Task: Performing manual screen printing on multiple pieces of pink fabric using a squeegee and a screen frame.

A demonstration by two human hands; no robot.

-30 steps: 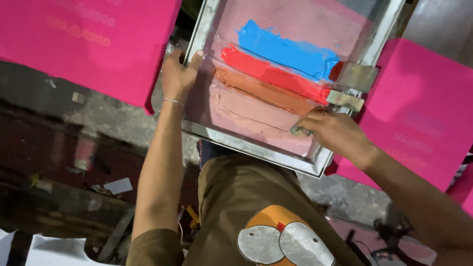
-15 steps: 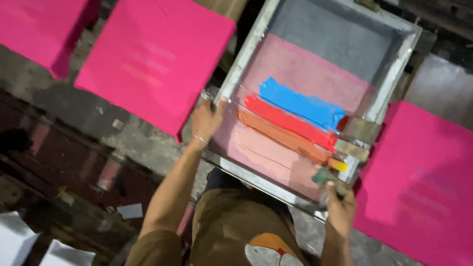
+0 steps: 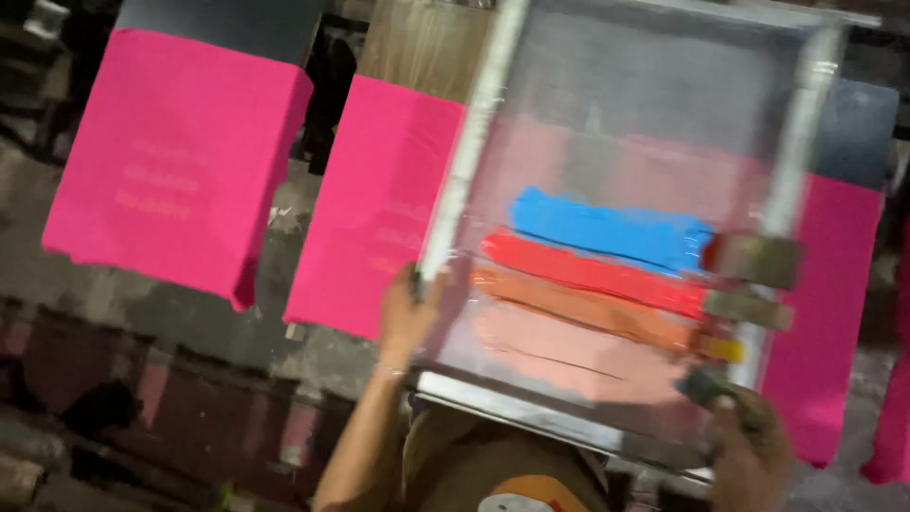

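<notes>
Dark, stained flooring lay under a row of printing boards, seen blurred from the head camera. Three pink shirts showed on boards: one at the left (image 3: 180, 161), a second (image 3: 374, 204) beside it, a third (image 3: 825, 313) partly hidden behind the metal-framed printing screen (image 3: 474, 142). Four ink bands crossed the mesh: blue (image 3: 607, 228), red (image 3: 588, 270), orange (image 3: 578, 308), pale peach (image 3: 569, 356). The left hand (image 3: 408, 318) was clamped on the frame's left edge. The right hand (image 3: 749, 455) was closed at its lower right corner, beside several squeegee handles (image 3: 754, 261).
</notes>
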